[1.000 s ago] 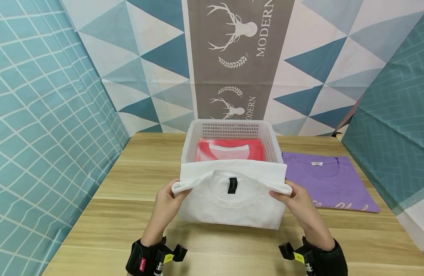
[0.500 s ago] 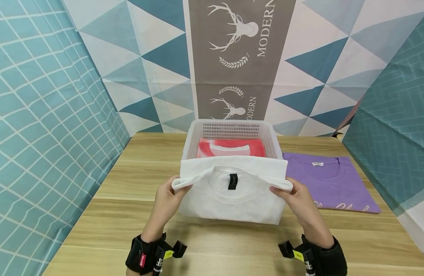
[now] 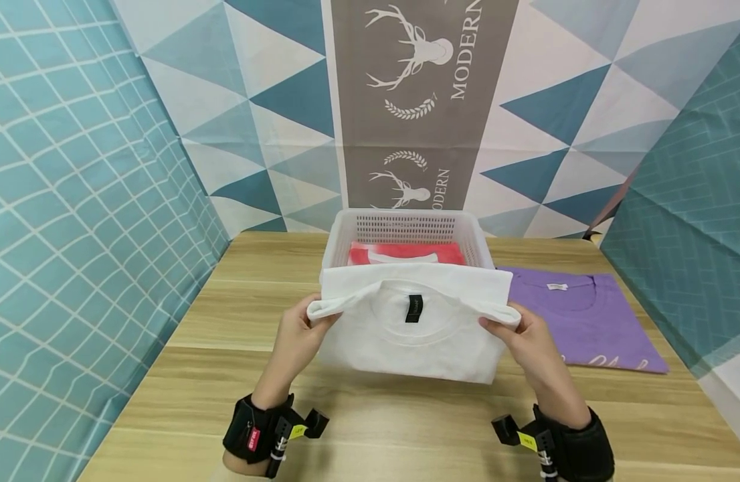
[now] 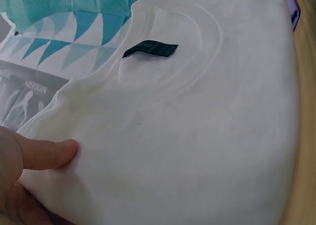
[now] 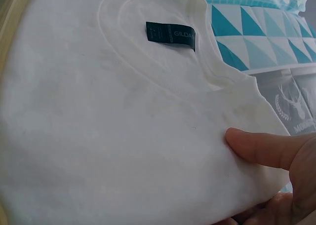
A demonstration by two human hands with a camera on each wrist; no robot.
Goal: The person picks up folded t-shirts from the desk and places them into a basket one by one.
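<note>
Holding the folded white cotton T-shirt (image 3: pixel 409 321) pinched at its two sides, left hand (image 3: pixel 296 335) and right hand (image 3: pixel 523 338) carry it just above the worktop (image 3: pixel 225 348), short of the white perforated plastic basket (image 3: pixel 346 241) where a folded red shirt (image 3: pixel 406 253) already lies.

1. My left hand (image 3: pixel 298 335) is raised in front of me, thumb on top and fingers curled underneath, pinching cloth at its left corner.
2. My right hand (image 3: pixel 523 338) mirrors it on the other side, thumb pressed flat on top, fingers tucked below.
3. Both my forearms reach forward, level with each other, well apart.
4. Each wrist wears a black strap with a camera mount.
</note>
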